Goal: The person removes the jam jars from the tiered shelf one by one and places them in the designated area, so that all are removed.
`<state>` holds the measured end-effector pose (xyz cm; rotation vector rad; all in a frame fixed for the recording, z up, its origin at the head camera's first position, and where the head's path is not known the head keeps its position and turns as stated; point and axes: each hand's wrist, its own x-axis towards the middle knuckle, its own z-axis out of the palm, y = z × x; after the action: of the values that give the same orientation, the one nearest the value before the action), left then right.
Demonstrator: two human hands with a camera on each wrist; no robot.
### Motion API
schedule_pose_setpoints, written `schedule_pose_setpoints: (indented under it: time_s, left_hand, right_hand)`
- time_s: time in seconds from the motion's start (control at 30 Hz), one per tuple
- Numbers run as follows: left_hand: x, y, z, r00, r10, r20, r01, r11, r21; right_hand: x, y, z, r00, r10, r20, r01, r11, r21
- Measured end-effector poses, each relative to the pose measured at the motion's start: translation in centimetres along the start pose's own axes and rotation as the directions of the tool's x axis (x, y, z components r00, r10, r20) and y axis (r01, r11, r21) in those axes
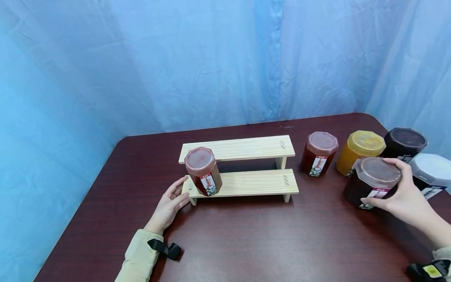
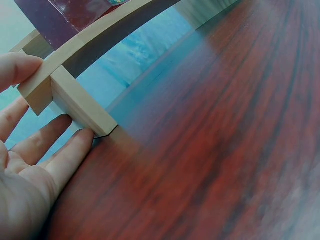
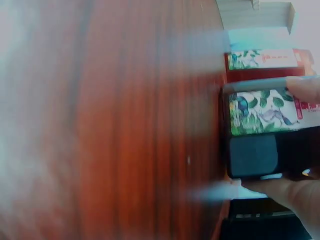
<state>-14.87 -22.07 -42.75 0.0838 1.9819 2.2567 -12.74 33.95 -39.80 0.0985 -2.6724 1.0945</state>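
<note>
My left hand (image 1: 166, 209) holds the left end of a pale two-tier wooden shelf (image 1: 253, 183). In the left wrist view, its thumb lies on the board's corner and its fingertips (image 2: 84, 137) touch the short leg. One reddish-brown jar (image 1: 201, 161) with a pinkish lid stands near the left end of the lower tier. On the right, my right hand (image 1: 412, 201) grips a dark jar (image 1: 374, 176) with a greyish lid, thumb by the label and fingers round the far side. Whether this jar touches the table, I cannot tell.
Around the held jar stand a red jar (image 1: 320, 150), a yellow-lidded jar (image 1: 364, 145), a black-lidded jar (image 1: 405, 141) and a white-lidded jar (image 1: 433, 170). All are on the dark wooden table (image 1: 267, 243). Blue curtains (image 1: 211, 66) hang behind it.
</note>
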Motion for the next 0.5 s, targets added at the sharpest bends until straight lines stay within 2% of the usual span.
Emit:
schedule_pose_setpoints:
  time_s: [0.13,0.4,0.5]
  left_hand:
    - [0.0,0.1,0.0,1.000,0.007,0.003,-0.007,1.000,-0.006]
    - [0.0,0.0,-0.1,1.000,0.021,0.003,-0.021,1.000,-0.002]
    - [0.0,-0.2,-0.1,1.000,0.018,0.003,-0.018,1.000,-0.004]
  right_hand:
    - [0.2,0.6,-0.4,0.999,0.013,0.029,-0.013,1.000,0.014]
    - [0.2,0.8,-1.2,0.994,-0.053,0.093,0.050,0.998,0.035]
    - [0.0,0.1,-1.4,0.996,-0.018,0.090,0.021,0.999,-0.028]
